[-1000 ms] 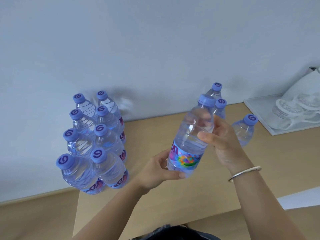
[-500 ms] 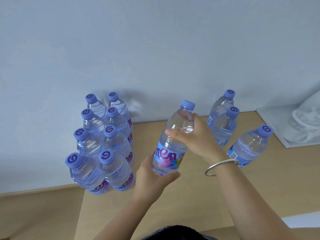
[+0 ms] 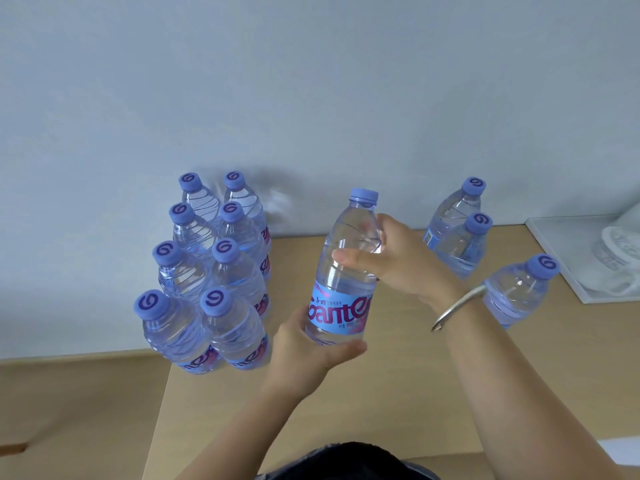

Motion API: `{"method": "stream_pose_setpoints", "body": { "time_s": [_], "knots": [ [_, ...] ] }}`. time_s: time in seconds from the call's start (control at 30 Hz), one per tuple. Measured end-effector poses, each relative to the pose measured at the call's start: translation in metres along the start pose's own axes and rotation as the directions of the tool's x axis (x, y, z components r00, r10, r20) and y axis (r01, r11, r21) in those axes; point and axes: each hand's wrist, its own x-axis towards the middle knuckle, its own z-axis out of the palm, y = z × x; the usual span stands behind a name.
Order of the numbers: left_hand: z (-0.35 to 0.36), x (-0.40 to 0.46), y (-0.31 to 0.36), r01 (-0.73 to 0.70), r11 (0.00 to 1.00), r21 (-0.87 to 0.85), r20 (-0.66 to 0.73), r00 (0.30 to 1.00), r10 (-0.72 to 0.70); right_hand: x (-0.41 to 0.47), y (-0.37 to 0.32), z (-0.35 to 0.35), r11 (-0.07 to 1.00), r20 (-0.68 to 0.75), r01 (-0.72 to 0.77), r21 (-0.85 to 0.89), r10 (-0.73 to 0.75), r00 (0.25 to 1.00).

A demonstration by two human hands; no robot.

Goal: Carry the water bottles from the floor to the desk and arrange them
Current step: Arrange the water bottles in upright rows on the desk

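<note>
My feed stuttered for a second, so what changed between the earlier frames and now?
The held bottle swung from tilted to nearly upright and shifted left toward the block of eight bottles. The left hand stays at its base, the right hand round its upper body. The three bottles on the right stayed put.

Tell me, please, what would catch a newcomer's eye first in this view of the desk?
First, the water bottle held up at centre in both hands: the left hand grips its base, the right hand its upper body. Next, the block of eight bottles standing in two rows at the desk's left edge. Three more bottles stand loosely on the right, by a white tray.
</note>
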Motion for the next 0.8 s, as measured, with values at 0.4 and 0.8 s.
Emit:
{"method": "stream_pose_setpoints", "body": {
  "time_s": [0.4,0.8],
  "knots": [
    [-0.003,0.007,-0.010,-0.005,0.972,-0.234,0.096,0.995,0.028,0.013,0.006,0.001,0.992,0.043,-0.033,0.119,0.028,0.999],
    [0.018,0.078,-0.022,0.265,0.954,-0.141,-0.231,0.928,-0.292,0.098,0.021,0.036,0.994,0.119,0.023,-0.109,-0.010,0.993]
  ]
}}
